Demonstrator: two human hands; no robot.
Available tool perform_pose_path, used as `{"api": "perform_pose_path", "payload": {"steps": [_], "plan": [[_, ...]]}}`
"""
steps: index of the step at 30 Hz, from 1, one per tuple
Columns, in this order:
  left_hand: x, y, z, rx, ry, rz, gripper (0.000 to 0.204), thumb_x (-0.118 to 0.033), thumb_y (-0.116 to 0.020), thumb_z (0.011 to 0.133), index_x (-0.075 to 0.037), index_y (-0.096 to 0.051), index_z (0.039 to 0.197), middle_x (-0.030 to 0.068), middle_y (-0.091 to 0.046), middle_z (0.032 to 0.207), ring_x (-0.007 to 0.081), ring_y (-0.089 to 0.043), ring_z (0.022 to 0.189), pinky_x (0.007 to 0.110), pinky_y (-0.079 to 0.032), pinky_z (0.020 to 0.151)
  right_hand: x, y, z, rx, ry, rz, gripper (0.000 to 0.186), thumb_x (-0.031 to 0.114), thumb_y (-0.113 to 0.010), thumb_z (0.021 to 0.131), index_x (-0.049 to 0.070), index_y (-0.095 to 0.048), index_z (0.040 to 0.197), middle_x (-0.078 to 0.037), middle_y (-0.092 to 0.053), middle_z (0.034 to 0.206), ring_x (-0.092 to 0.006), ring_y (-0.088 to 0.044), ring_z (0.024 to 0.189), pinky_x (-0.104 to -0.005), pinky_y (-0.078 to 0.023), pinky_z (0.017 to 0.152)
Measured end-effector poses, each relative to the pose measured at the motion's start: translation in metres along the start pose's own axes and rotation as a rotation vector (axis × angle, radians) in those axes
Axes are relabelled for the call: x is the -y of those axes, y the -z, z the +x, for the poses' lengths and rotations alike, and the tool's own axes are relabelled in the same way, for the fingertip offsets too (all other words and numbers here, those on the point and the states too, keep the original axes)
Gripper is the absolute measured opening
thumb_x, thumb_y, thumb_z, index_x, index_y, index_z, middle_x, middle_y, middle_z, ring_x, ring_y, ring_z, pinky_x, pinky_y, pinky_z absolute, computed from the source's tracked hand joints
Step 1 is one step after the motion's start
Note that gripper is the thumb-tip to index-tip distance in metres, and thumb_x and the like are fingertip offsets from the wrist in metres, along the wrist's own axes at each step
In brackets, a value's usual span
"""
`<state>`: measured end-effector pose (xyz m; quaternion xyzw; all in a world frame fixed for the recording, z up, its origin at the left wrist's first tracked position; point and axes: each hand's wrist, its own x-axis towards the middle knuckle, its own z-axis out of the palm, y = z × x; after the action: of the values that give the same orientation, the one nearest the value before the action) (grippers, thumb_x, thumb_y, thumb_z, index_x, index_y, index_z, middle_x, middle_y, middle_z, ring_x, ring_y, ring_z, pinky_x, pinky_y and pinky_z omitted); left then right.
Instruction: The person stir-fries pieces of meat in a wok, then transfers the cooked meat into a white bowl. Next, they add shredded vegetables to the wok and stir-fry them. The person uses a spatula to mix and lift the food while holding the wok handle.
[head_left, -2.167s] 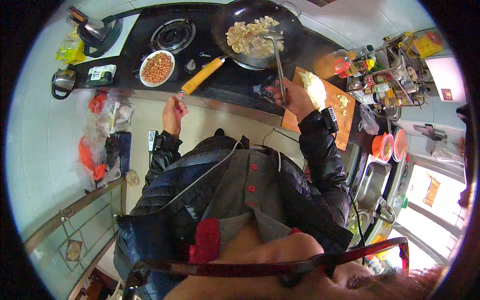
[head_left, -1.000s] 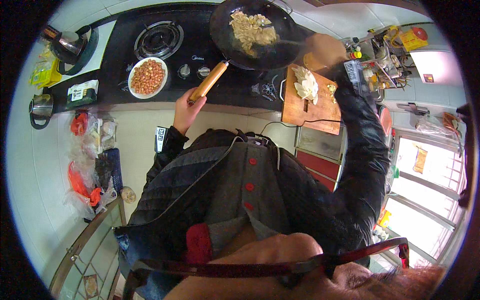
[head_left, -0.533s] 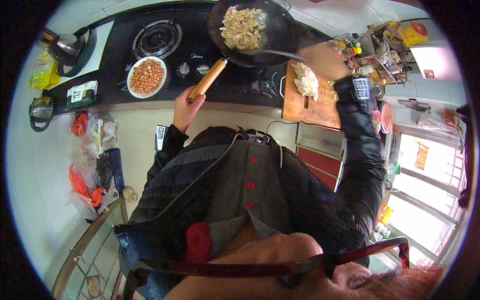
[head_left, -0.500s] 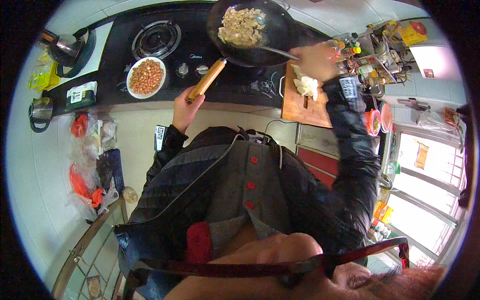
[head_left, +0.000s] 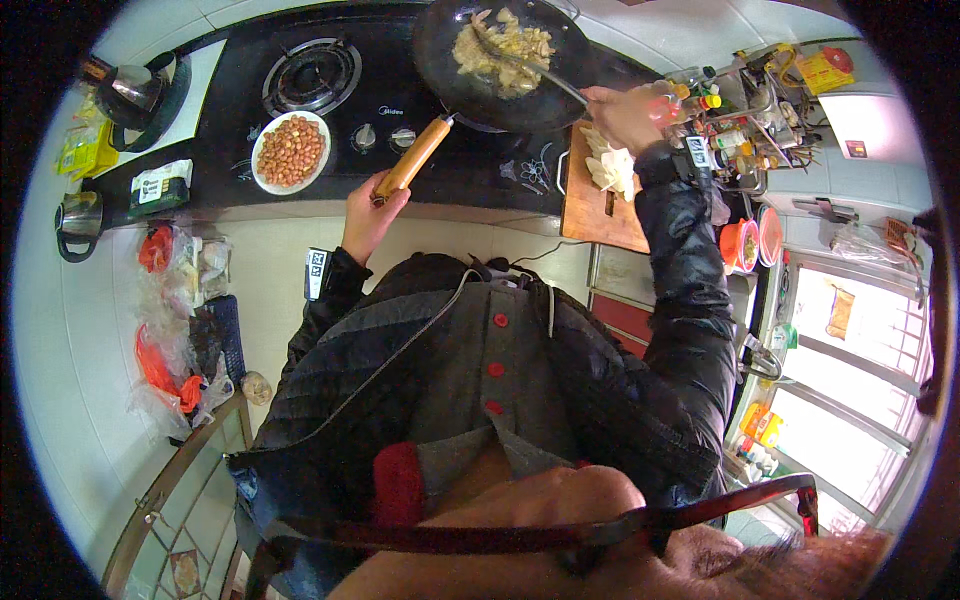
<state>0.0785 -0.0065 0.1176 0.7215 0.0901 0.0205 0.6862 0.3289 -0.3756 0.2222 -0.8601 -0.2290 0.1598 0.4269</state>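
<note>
A dark wok [head_left: 562,98] sits at the far side of the stove. My left hand [head_left: 372,218] is wrapped round its wooden handle [head_left: 418,158]. Pale sliced food [head_left: 515,68] lies in the wok. Held in my right hand [head_left: 628,118], a long-handled metal spatula [head_left: 548,74] reaches over the wok's right rim, with its far end in among the food. Just beneath my right hand, white slices [head_left: 612,172] rest on a wooden cutting board [head_left: 600,222]. The spatula's grip end is hidden by my fingers.
Left on the black stove [head_left: 350,185] are a plate of peanuts [head_left: 291,152] and a bare burner [head_left: 312,76]. Bottles [head_left: 735,135] crowd a rack at right, near my right wrist. A kettle [head_left: 130,95] and a packet [head_left: 160,188] stand at far left.
The spatula has swung farther into the wok, toward its far left side. The food has shifted to the right and spread. My left hand stays on the handle.
</note>
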Motion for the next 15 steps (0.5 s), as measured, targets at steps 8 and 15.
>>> {"api": "perform_pose_path", "payload": {"steps": [8,15], "plan": [[0.002,-0.001,0.0,0.001,0.008,0.03,0.041,-0.015,-0.073,0.088,0.004,-0.059,0.121,0.0023,-0.064,0.091,0.0064,-0.058,0.078,0.022,-0.047,0.067,0.114,0.096,-0.012,0.248,-0.238,-0.596,0.025,0.012,-0.068,0.081,0.004,-0.071,0.105,-0.008,-0.07,0.085,-0.0141,-0.065,0.073,-0.0305,-0.052,0.066],[0.001,-0.003,0.0,0.024,0.031,-0.044,0.043,-0.017,-0.071,0.088,0.005,-0.058,0.122,0.0015,-0.062,0.09,0.0067,-0.057,0.079,0.022,-0.047,0.068,0.093,0.053,0.027,0.118,-0.073,-0.864,0.025,0.015,-0.067,0.082,0.008,-0.071,0.106,-0.013,-0.072,0.092,-0.0256,-0.069,0.085,-0.0358,-0.052,0.08]]}}
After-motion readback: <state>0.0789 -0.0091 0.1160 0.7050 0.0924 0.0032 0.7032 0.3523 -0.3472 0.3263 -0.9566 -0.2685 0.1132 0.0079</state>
